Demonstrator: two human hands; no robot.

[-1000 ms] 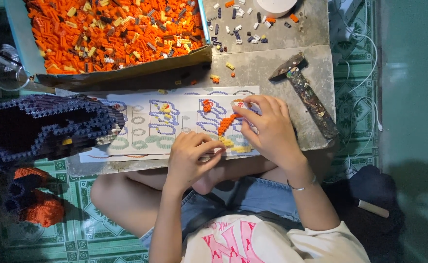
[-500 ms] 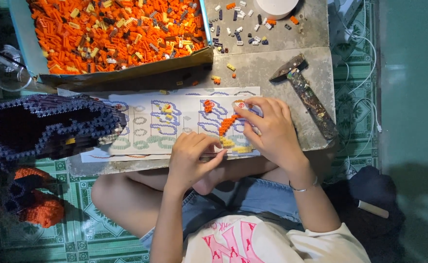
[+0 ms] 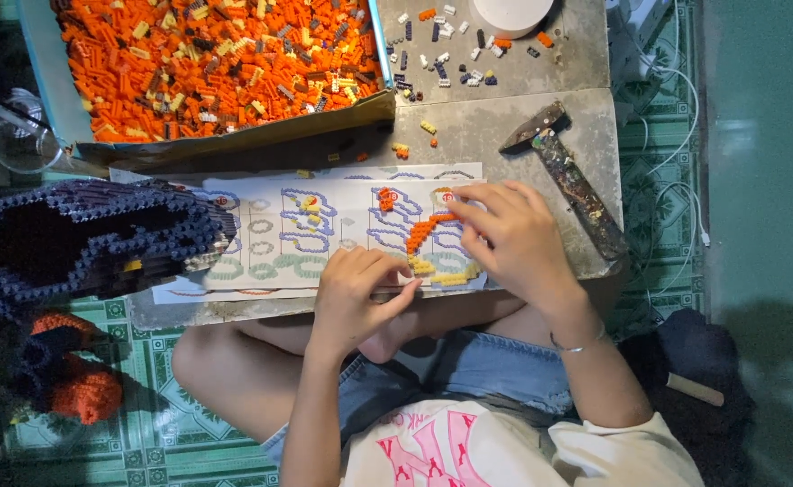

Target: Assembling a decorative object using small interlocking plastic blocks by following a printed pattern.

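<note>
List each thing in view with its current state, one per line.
left hand: resting flat on instruction sheet
right hand: fingertips on orange brick strip
brick tray: full of orange bricks
hammer: lying untouched
dark blue brick model: partly built, hollow

Centre frame: right hand (image 3: 515,236) touching orange brick strip (image 3: 421,232) on instruction sheet (image 3: 324,236); left hand (image 3: 356,293) resting below. Upper left: box of orange bricks (image 3: 207,63). Right: hammer (image 3: 566,176).

The printed paper instruction sheet (image 3: 324,230) lies on the grey stone slab (image 3: 486,131). Behind it sits the blue-walled cardboard tray of orange bricks (image 3: 40,81). Right of the sheet lies the rusty metal hammer (image 3: 568,176); left, the dark-blue brick-built model (image 3: 81,239). Both hands rest on the sheet.
</note>
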